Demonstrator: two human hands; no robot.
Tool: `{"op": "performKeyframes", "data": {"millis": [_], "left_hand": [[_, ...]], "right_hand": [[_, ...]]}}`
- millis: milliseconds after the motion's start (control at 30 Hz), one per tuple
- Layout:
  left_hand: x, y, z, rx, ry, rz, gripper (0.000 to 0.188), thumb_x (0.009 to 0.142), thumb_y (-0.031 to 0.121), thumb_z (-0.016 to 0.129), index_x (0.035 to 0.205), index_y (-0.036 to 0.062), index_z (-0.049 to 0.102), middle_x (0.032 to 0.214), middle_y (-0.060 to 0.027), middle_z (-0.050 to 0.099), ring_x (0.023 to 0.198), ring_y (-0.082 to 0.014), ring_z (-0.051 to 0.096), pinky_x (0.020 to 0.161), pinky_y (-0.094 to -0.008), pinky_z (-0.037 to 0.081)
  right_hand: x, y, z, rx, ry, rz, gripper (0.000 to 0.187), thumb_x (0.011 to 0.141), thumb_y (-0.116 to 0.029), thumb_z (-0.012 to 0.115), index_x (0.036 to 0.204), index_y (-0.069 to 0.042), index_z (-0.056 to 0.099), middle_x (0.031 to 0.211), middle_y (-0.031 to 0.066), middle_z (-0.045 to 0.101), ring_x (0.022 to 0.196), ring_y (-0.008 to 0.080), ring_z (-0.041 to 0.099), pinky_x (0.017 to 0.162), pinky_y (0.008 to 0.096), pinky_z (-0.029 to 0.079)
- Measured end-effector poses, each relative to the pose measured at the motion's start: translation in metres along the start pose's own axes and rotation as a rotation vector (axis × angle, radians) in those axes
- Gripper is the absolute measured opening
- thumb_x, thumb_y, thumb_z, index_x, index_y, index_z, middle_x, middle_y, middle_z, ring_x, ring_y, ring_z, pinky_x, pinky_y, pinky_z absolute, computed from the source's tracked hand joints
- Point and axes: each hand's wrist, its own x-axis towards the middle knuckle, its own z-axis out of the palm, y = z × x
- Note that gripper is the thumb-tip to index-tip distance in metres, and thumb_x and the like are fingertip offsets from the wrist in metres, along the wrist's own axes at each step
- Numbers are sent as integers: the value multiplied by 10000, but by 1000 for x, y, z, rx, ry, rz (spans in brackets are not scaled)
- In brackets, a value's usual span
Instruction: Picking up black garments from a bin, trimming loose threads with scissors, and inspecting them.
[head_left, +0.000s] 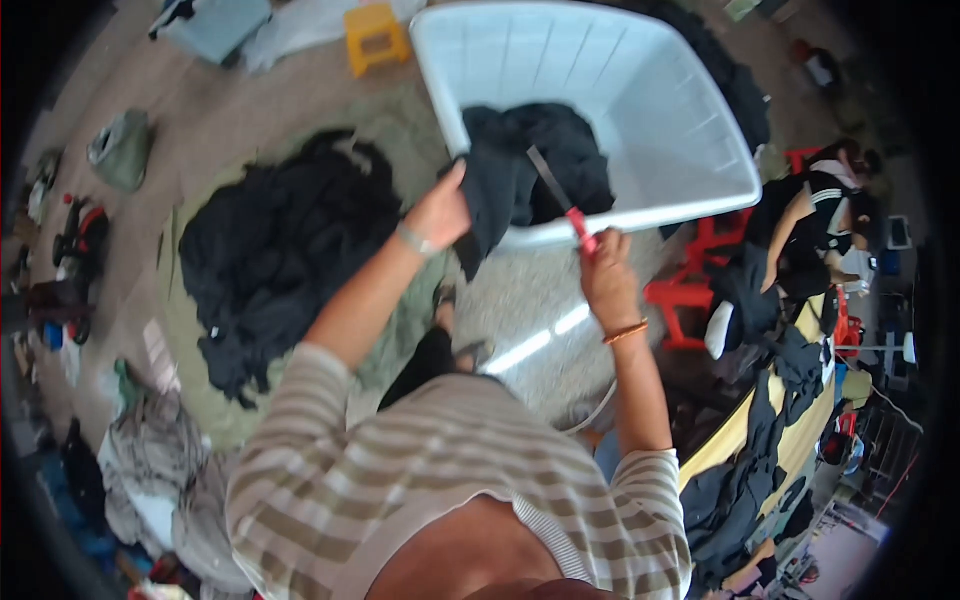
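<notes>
My left hand [438,212] is closed on the edge of a piece of black cloth [490,195], which hangs over the near left rim of a large white plastic tub [670,215]. More black cloth [560,135] lies bunched inside the tub. In my right hand [610,280] is a red-handled tool [580,228] with a long, narrow metal blade; its exact kind I cannot make out. The blade points up and left over the black cloth, above the tub's near rim.
A heap of black cloth [290,245] lies on a green sheet [185,385] at the left. Behind it stands a yellow stool [377,38]. Red stools [680,300] are at the right, near another person [830,205] and a table strewn with black pieces [735,480]. Grey cloth [165,460] is piled lower left.
</notes>
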Motion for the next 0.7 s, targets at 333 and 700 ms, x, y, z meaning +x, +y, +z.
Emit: {"op": "performKeyframes", "data": {"millis": [333,700], "left_hand": [[38,-18,-60,73,165,6,287,906,78,571,1189,119,549,1192,-81,593,1117,-266,570,930,-491,462],[43,-13,-77,1022,384,584,678,820,242,722,1371,73,364,1397,-164,387,1231,-278,426,997,-459,372]], "right_hand": [[-48,-13,-32,20,-428,57,276,880,-251,612,1016,-26,527,760,265,614,749,469,595,641,514,470],[-60,0,-16,-29,-359,109,238,890,-282,603,995,-78,542,767,204,615,750,417,610,650,493,476]]}}
